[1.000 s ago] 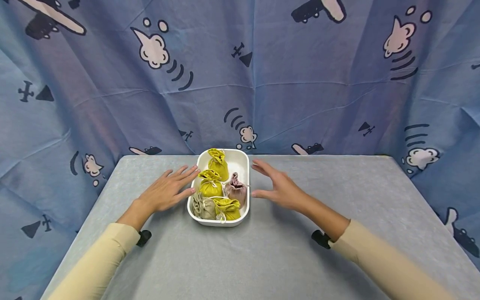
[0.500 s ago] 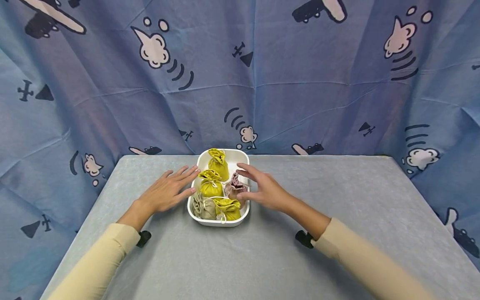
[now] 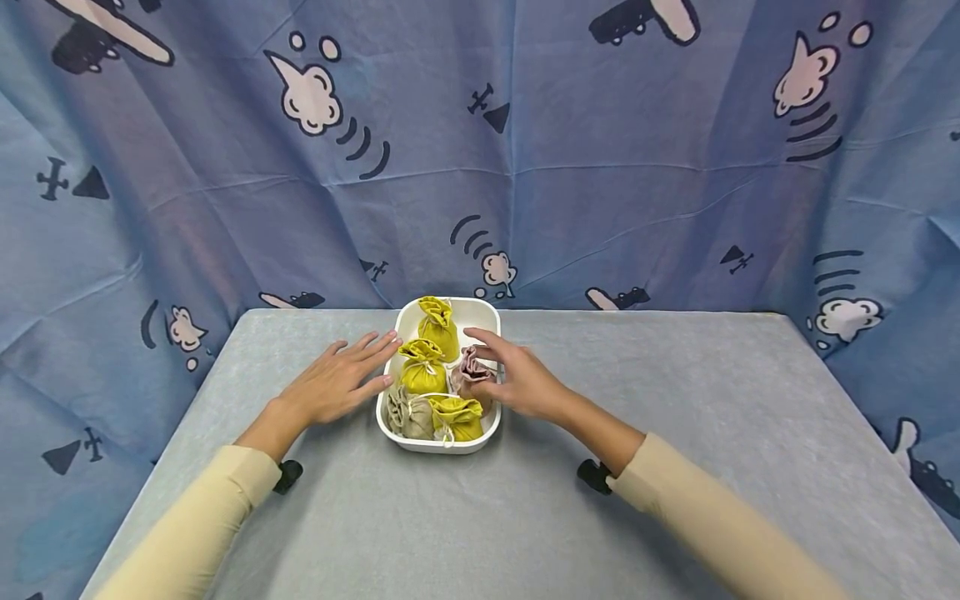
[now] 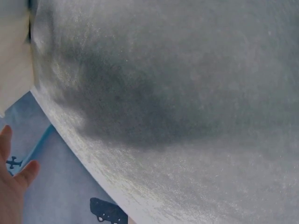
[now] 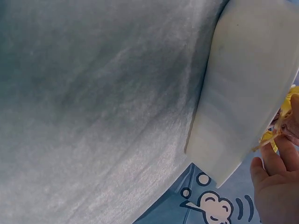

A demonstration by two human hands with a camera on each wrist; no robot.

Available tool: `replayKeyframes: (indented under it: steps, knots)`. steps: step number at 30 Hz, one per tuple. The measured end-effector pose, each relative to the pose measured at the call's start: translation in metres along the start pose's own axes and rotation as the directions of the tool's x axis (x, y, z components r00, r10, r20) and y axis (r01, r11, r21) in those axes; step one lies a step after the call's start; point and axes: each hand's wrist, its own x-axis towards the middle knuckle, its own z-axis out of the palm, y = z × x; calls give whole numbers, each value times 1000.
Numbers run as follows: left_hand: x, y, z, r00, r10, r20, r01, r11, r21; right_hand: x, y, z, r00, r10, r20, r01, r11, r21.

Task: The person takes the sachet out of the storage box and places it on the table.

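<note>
A white divided tray near the table's back edge holds several small drawstring pouches. In its right middle compartment is a dusty-pink pouch, partly hidden by my right hand. Thumb and fingers stand on either side of this pouch and pinch its gathered cloth; the right wrist view shows the pink cloth between them. My left hand lies with fingers spread at the tray's left rim, holding nothing. Yellow pouches sit at the back, left middle and front right, a grey-green one at front left.
The grey cloth-covered table extends on both sides and in front of the tray. A blue patterned curtain hangs directly behind the table's back edge. The tray's white outer wall rises beside my right hand.
My right hand has moved left from beside the tray, over its right rim, and its fingers have come around the pink pouch. The left hand has stayed in place.
</note>
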Motion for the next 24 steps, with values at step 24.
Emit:
replayKeyframes:
  steps: [24]
  knots:
    - [0,0,1,1000,-2,-2,2,1000,2,3,-4,4,993,48,-112,-51,998,-23]
